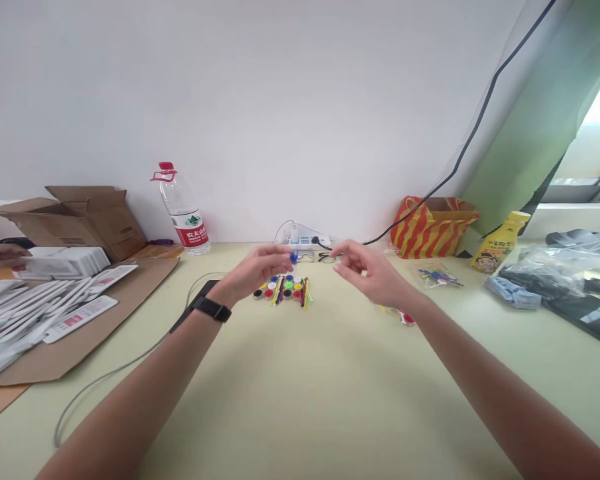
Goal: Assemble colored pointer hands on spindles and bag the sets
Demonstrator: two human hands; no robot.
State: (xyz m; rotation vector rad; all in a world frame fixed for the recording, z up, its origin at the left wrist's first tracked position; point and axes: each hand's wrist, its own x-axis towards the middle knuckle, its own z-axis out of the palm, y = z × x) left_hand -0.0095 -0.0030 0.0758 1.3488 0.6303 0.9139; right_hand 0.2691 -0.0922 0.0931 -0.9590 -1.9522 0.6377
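Observation:
My left hand (pixel 257 268), with a black band at the wrist, is raised over the table and pinches a small blue round piece (pixel 293 256) between its fingertips. My right hand (pixel 367 270) is held up beside it, fingers curled in a pinch near the blue piece; what it holds, if anything, is too small to make out. Below both hands lies a cluster of small coloured round pots (pixel 280 288) with several thin coloured sticks (pixel 305 293) on the pale green table (pixel 300 387).
A water bottle (pixel 183 213) and open cardboard boxes (pixel 80 217) stand at the back left, white packets (pixel 40 307) on cardboard. A power strip (pixel 303 238), striped bag (pixel 430 227), yellow bottle (pixel 500 243) and plastic bags (pixel 560 273) line the back right. A grey cable (pixel 120 367) crosses the table.

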